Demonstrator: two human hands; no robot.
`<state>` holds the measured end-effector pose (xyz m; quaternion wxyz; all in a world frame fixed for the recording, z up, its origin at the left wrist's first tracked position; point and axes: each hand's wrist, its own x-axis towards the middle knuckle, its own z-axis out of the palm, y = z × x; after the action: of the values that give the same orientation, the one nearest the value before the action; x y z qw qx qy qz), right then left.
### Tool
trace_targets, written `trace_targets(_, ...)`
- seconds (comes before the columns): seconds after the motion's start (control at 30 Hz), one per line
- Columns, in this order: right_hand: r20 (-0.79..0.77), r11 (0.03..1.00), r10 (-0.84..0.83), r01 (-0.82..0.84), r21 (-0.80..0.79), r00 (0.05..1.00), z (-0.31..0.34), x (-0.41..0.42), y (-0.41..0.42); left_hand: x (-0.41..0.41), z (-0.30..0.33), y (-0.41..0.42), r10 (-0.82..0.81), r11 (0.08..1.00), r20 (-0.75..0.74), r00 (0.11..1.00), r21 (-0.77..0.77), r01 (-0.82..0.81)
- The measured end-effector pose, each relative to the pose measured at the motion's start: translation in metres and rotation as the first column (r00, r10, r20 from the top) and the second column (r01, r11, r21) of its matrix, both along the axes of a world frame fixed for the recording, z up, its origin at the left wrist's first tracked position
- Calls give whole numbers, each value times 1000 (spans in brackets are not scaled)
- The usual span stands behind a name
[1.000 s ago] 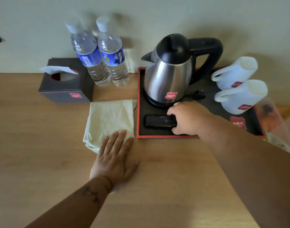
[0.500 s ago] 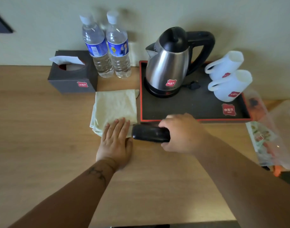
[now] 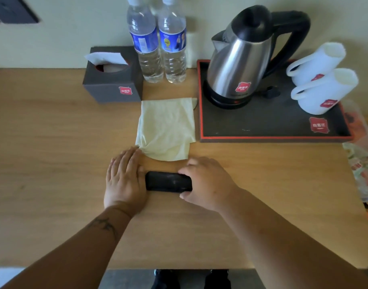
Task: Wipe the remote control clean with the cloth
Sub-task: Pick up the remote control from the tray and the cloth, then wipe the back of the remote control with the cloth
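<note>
Remote control (image 3: 168, 181) flat on bench (image 3: 53, 163), near of cloth (image 3: 166, 128). Right hand (image 3: 206, 182) grip clamps remote's right end. Left hand (image 3: 124, 180) flat, fingers spread, touching left end. Cloth unheld; wiping not begun.

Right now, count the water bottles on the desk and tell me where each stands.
2. The left bottle stands by the wall, just right of the tissue box; the right bottle stands touching it, left of the tray. None appear hidden.
</note>
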<state>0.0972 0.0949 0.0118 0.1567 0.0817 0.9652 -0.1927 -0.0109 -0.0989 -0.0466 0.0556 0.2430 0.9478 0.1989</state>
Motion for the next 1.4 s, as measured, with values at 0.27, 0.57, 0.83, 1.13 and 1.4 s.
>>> trace_targets(0.27,-164,971,-174,141,-191,971,32,-67,33,-3,0,-4,-116,992,-50,992,46,118)
trace_targets(0.57,-43,970,-28,37,242,999,-14,-144,24,5,-1,-3,-497,861,-83,864,-173,478)
trace_targets(0.83,-147,986,-6,30,162,989,-7,-152,22,5,3,-3,-469,879,-55,882,-128,459)
trace_targets(1.13,-169,637,-566,298,-711,807,71,-55,26,4,6,-4,-479,871,-32,877,-144,470)
trace_targets(1.4,-262,743,-609,422,-519,749,81,33,11,4,8,-5,-488,866,-1,873,-126,484)
